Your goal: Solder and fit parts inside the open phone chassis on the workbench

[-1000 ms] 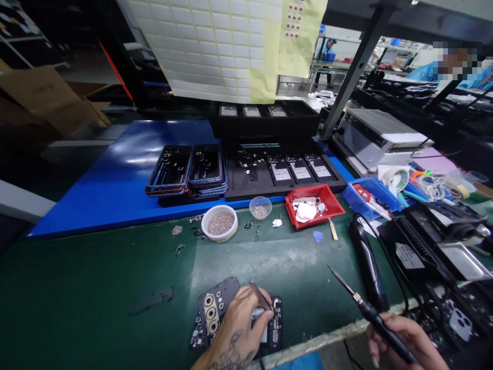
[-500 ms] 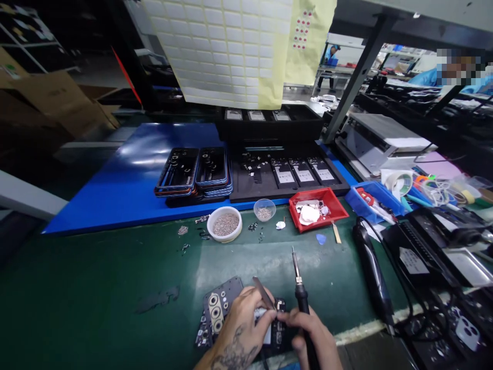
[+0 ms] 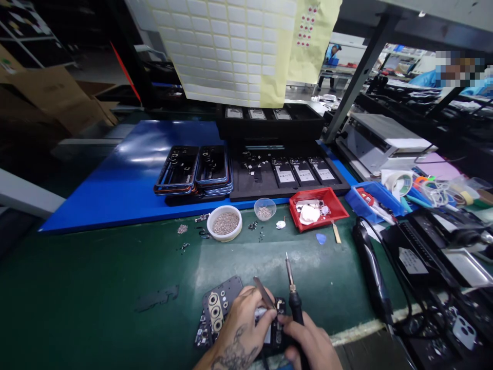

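Observation:
My left hand [image 3: 243, 319] is closed on slim metal tweezers [image 3: 263, 292], their points low over an opened phone [image 3: 280, 329]. Part of that phone is hidden beneath my fingers. In my right hand [image 3: 311, 336] is a soldering iron [image 3: 295, 303], its bare metal tip angled up and away from the phone. My right fingertips reach the phone's edge beside the left thumb. To the left of my left hand lies a grey phone back cover [image 3: 230, 288] with a ringed camera plate [image 3: 214, 312].
A white bowl of tiny screws [image 3: 224, 226], a small clear cup [image 3: 265, 209] and a red tray [image 3: 319, 209] stand ahead. Behind are stacked phone frames [image 3: 177, 172] and a black foam tray [image 3: 250, 187] holding phones. A black electric screwdriver [image 3: 372, 272] lies right.
My right hand has tilted the soldering iron, so its tip has moved slightly left and lower. My left hand and the tweezers stay nearly in place.

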Motion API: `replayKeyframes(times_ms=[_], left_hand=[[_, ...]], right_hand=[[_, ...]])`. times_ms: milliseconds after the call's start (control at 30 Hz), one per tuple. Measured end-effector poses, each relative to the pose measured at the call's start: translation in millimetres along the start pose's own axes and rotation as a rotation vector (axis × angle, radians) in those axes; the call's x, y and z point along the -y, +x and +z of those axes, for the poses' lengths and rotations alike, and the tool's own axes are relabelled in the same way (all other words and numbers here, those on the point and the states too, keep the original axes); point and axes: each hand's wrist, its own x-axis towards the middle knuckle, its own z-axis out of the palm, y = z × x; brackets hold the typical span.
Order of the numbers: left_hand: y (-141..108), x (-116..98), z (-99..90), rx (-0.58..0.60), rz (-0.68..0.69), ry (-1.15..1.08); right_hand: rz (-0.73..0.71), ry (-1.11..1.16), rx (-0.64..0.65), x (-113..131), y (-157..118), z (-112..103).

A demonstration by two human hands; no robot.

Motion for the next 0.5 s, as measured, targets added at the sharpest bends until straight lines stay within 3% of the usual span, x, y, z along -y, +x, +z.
replayKeyframes(times_ms=[100, 333, 500], left_hand=[[0, 1, 1.2, -0.004, 0.021, 0.013], [-2, 1, 0.1, -0.01, 0.089, 0.043], [0, 1, 0.0, -0.013, 0.124, 0.053]], right_hand=[[0.036, 0.134, -0.035, 2, 4, -3], [0.299, 0.846, -0.312, -1, 15, -38], [0.413, 0.924, -0.38, -6, 18, -66]])
